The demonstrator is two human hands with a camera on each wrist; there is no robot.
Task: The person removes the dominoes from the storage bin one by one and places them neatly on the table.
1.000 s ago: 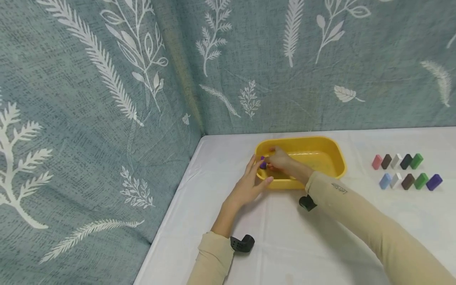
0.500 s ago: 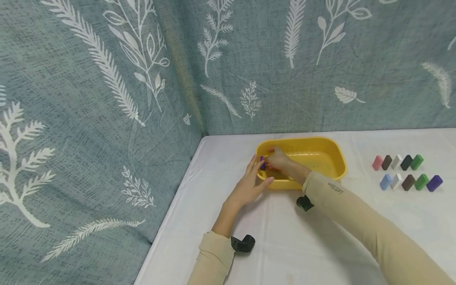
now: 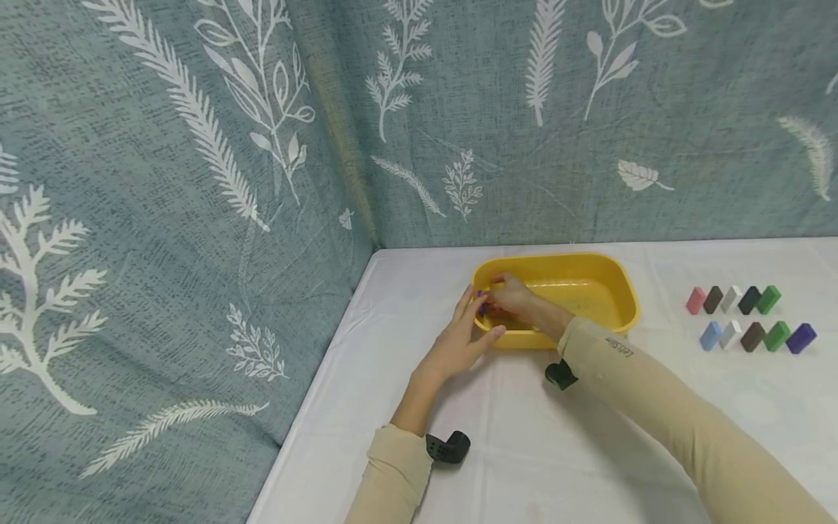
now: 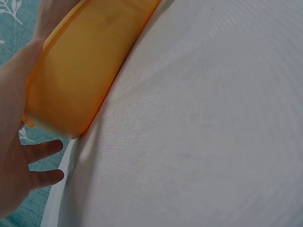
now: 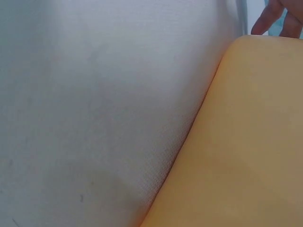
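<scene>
My right hand (image 3: pixel 515 295) reaches down into a yellow plastic tray (image 3: pixel 612 291), its fingers bent at a small purple block (image 3: pixel 481 304) by the tray's left end wall. Only slivers of that block show between the fingers. My left hand (image 3: pixel 455 346) lies at the same end of the tray, fingers extended and spread, with the index fingertip overlapping the block and the thumb at the front rim. In the left wrist view this left hand (image 4: pixel 12 118) rests along the tray's rim, two fingers sticking out past its end.
To the right of the tray, two rows of small upright blocks stand on the white tablecloth (image 3: pixel 511 422). Among them are a pink block (image 3: pixel 696 300), a light blue block (image 3: pixel 711 335) and another purple block (image 3: pixel 801 338). A patterned teal curtain (image 3: pixel 524 182) hangs behind the table.
The purple block in the tray shows less now, more covered by the fingers. Both hands stay nearly in place; the right wrist has shifted slightly left.
</scene>
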